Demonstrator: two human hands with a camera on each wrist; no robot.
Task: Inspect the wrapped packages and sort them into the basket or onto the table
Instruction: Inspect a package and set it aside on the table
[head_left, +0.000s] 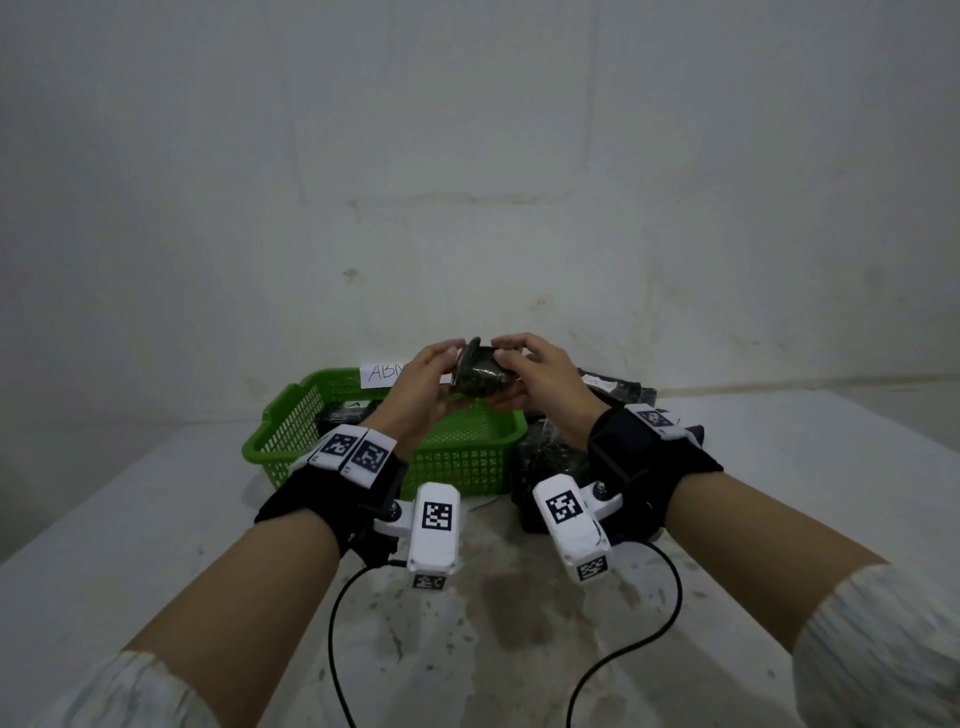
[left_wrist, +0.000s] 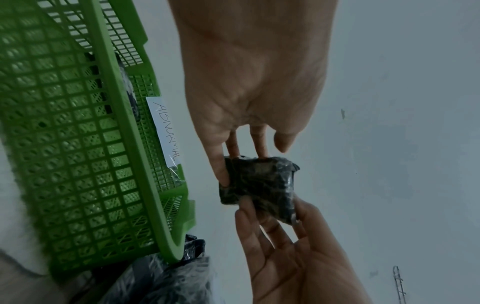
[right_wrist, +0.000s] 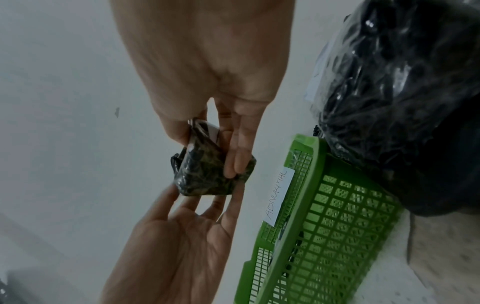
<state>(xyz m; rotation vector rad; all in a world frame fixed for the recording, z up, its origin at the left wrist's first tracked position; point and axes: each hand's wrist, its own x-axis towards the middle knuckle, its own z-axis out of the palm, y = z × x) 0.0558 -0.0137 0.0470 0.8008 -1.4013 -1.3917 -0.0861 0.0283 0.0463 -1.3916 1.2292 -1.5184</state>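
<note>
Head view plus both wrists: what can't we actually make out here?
- Basket label: the left hand covers its end in the head view; the handwriting is unclear in both wrist views.
- Held package: contents unreadable through the dark wrap; fingers of both hands, including the right hand, cover parts.
- Basket interior: mostly hidden by the left forearm.
- Package pile: count unclear, behind the right wrist.

The head view looks forward and down from above both forearms, taking in the white table (head_left: 156, 519), the green basket (head_left: 291, 431) and a bare wall behind. The left wrist view looks along the left hand (left_wrist: 254, 82) from very close, basket at its left edge. The right wrist view looks along the right hand (right_wrist: 202, 61), basket at its lower right. All three share the small wrapped package (head_left: 480, 374) and the basket's handwritten label (left_wrist: 166, 131).
</note>
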